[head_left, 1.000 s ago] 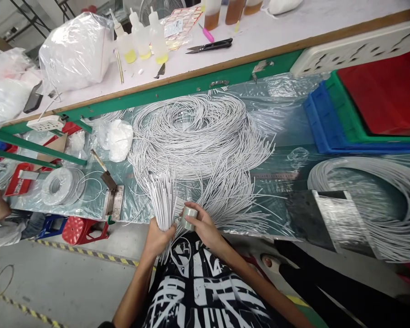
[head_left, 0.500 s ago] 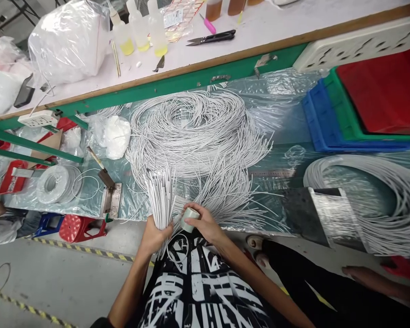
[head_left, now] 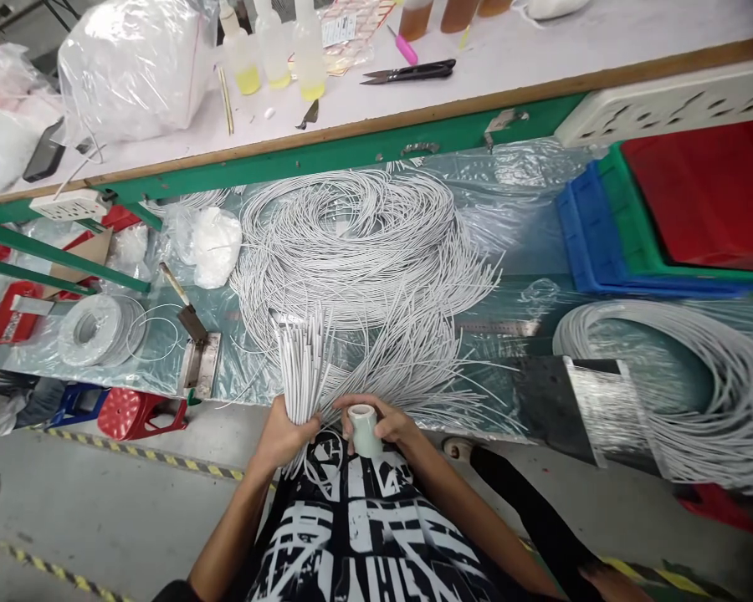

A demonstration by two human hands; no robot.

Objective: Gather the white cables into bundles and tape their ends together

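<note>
My left hand point(head_left: 289, 435) is wrapped round a bundle of thin grey-white wires point(head_left: 304, 355), whose ends point up and away from me. Close beside it, my right hand point(head_left: 389, 418) grips a roll of pale translucent tape point(head_left: 365, 433) between thumb and fingers, its round core opening tilted upward. Both hands are over my lap at the bench's front edge. Beyond them lies a large coiled heap of the same wires point(head_left: 351, 242), with loose ends fanning out to the right.
A metal-plated block point(head_left: 602, 410) and another wire coil point(head_left: 658, 318) lie to the right, below stacked trays point(head_left: 696, 201). On the left are a small lever fixture point(head_left: 197, 351) and a wire spool point(head_left: 97, 330). Scissors point(head_left: 407, 72) and bottles point(head_left: 307, 58) occupy the shelf. Another person's leg point(head_left: 514, 485) shows at right.
My right hand has turned the tape roll more upright and moved it slightly right and toward me. The left hand keeps its hold on the wires. The other person's leg has shifted.
</note>
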